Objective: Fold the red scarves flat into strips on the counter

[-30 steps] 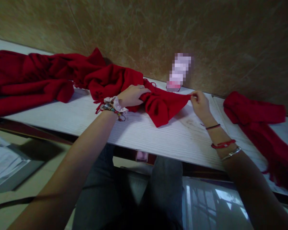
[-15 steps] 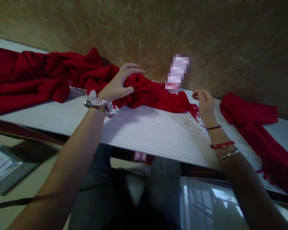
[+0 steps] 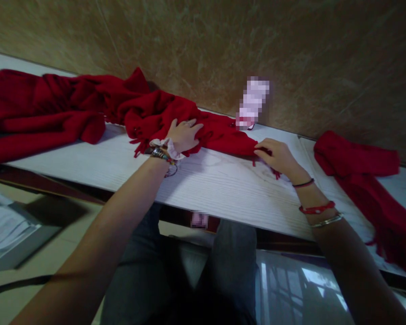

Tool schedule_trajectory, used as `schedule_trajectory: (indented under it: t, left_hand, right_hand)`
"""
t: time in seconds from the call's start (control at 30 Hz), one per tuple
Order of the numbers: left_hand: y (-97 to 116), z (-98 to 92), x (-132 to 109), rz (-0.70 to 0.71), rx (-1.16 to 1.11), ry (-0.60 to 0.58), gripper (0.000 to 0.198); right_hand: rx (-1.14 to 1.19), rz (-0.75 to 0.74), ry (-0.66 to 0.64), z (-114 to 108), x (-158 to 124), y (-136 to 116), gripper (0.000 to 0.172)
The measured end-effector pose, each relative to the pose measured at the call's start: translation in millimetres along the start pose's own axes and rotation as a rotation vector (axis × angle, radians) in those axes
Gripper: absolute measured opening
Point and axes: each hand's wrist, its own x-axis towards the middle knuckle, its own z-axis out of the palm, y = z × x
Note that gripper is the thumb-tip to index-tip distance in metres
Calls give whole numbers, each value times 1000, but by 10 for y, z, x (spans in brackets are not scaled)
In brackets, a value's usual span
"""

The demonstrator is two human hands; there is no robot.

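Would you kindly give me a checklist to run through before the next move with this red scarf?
1. Left hand flat on the scarf: ok.
2. Right hand on the scarf's fringed end: ok; whether it pinches or presses, cannot tell.
3. Scarf smooth along its length: not ok, it is bunched beyond the left hand.
4. Scarf apart from the pile on the left: cannot tell, they seem to touch.
5. Second scarf on the right lies apart: ok.
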Motion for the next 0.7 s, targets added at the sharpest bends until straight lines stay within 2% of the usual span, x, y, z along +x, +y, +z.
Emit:
schedule_trajectory:
  t: [0.13, 0.2, 0.23, 0.3, 0.33, 0.4, 0.43, 0.47, 0.5, 0.57, 0.63, 0.7]
  left_hand:
    - [-208, -142, -62, -222, 29, 127, 49]
    - [-196, -211, -70, -201, -28, 254, 53]
    - [-150, -235, -66, -121, -71, 322, 57]
    - [0, -250, -45, 124, -155, 400, 62]
    - [86, -234, -31, 247, -177, 388, 60]
    - [230, -160, -6, 387, -172, 273, 54]
    - [274, -108, 5, 406, -151, 190, 52]
    - [293, -54, 15, 405, -120, 97, 50]
    - [290, -4, 24, 392, -87, 10, 49]
    - [236, 63, 36, 345, -35, -102, 49]
    - [167, 70, 41, 281, -4, -118, 50]
    - [123, 28, 37, 210, 17, -77, 53]
  right_hand:
    - [2, 116, 249, -67, 3, -80, 16]
    - [-33, 161, 319, -17, -2, -51, 28]
    - [-63, 174, 317, 25, -5, -20, 37]
    - [-118, 178, 197, 120, -12, 57, 46]
    - [-133, 170, 88, 165, -13, 95, 40]
    - [-136, 154, -105, 226, -6, 151, 20]
    - [-130, 154, -140, 238, 1, 166, 13]
    - [-120, 160, -121, 236, 9, 172, 11]
    - [-107, 171, -54, 221, 18, 173, 12]
    - [-72, 211, 162, 159, 29, 167, 13]
    - [-52, 270, 392, 74, 24, 163, 17]
    - [-64, 328, 590, -10, 7, 164, 21]
